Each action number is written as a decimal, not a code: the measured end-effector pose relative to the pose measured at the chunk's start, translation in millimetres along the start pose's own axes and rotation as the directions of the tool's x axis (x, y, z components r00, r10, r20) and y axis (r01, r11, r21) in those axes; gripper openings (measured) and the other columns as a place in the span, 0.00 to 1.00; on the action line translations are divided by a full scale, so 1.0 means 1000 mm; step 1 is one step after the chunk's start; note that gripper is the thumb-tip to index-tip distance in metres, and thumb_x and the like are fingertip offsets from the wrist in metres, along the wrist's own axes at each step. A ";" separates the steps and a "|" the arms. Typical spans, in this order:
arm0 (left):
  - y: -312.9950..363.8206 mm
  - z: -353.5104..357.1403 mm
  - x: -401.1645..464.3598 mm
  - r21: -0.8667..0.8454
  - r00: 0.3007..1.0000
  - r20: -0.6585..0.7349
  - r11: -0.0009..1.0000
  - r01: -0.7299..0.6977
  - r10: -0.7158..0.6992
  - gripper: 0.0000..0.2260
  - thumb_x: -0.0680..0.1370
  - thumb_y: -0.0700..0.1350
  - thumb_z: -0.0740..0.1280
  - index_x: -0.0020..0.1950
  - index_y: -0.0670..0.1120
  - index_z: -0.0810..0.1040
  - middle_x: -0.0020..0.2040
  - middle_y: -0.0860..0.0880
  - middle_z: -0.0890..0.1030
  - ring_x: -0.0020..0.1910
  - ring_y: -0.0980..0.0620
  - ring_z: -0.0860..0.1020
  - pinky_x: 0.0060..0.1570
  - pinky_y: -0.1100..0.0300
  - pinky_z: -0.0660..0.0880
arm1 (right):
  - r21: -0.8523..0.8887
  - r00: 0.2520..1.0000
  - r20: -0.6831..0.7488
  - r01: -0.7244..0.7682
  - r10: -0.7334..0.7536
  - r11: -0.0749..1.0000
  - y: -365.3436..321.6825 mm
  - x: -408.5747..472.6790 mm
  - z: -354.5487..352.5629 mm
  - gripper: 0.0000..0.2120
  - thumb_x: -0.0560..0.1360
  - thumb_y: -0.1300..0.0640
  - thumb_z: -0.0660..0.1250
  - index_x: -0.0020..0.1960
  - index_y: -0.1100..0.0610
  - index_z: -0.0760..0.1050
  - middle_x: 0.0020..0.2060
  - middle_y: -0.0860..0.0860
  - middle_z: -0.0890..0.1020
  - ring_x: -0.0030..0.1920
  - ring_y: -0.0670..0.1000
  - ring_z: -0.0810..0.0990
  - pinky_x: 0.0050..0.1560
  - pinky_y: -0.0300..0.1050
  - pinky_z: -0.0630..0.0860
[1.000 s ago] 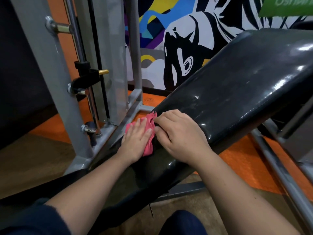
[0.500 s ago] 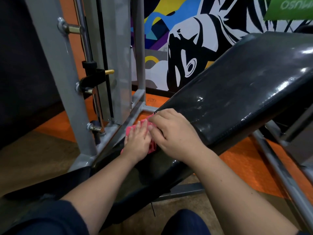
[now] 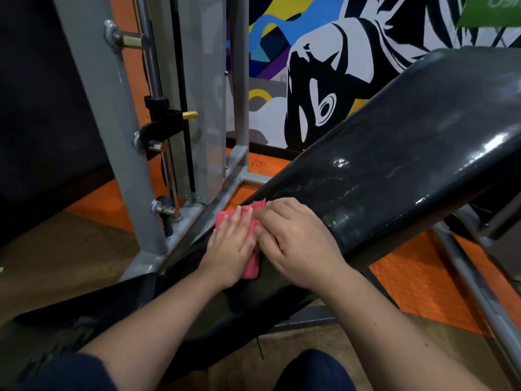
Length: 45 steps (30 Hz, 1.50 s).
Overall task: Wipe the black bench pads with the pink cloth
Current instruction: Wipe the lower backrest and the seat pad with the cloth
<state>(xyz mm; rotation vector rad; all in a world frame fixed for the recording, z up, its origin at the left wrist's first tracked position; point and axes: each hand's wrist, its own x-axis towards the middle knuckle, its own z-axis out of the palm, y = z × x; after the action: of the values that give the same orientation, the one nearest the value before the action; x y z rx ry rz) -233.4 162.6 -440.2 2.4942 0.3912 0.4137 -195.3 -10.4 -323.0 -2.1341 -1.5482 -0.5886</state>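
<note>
The pink cloth lies folded on the low end of the glossy black inclined back pad, where it meets the black seat pad. My left hand presses flat on the cloth with straight fingers. Beside it, my right hand rests on the pad with bent fingers, and its fingertips and thumb pinch the cloth's right edge. Most of the cloth is hidden under the two hands.
A grey steel rack upright with chrome pegs and a guide rod stands close on the left. The bench's grey frame tubes run down on the right. Orange floor mats and a painted wall lie behind.
Both hands stay on the cloth at the foot of the back pad. The left hand has slid a little down the pad towards me, and the view has shifted slightly.
</note>
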 end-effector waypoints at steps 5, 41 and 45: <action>0.014 0.003 -0.010 0.018 0.999 0.008 0.999 0.051 -0.052 0.27 0.82 0.65 0.41 0.80 0.62 0.38 0.81 0.60 0.37 0.80 0.55 0.36 0.78 0.47 0.41 | 0.058 1.000 -0.013 -0.012 0.012 0.998 0.000 -0.003 0.000 0.14 0.82 0.52 0.59 0.58 0.58 0.80 0.52 0.50 0.82 0.58 0.54 0.76 0.61 0.52 0.73; 0.016 0.003 -0.046 -0.020 0.993 -0.022 0.993 0.114 -0.114 0.31 0.79 0.70 0.37 0.80 0.63 0.38 0.82 0.58 0.39 0.80 0.56 0.36 0.79 0.47 0.43 | 0.028 0.999 -0.050 -0.010 0.011 1.000 0.003 -0.007 0.002 0.15 0.80 0.55 0.60 0.59 0.59 0.81 0.52 0.50 0.83 0.62 0.54 0.76 0.67 0.52 0.70; 0.049 0.009 -0.048 -0.011 0.989 -0.065 0.991 0.135 -0.136 0.26 0.82 0.62 0.42 0.79 0.63 0.37 0.82 0.58 0.40 0.80 0.54 0.37 0.79 0.47 0.42 | 0.037 0.999 -0.042 -0.011 0.012 0.999 0.003 -0.006 0.004 0.16 0.80 0.54 0.58 0.60 0.59 0.80 0.53 0.50 0.83 0.63 0.54 0.76 0.67 0.54 0.71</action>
<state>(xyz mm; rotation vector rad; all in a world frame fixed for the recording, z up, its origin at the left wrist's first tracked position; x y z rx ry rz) -265.2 102.2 -428.7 2.4351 0.5813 0.4418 -194.2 -13.7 -329.4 -2.0892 -1.5115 -0.5931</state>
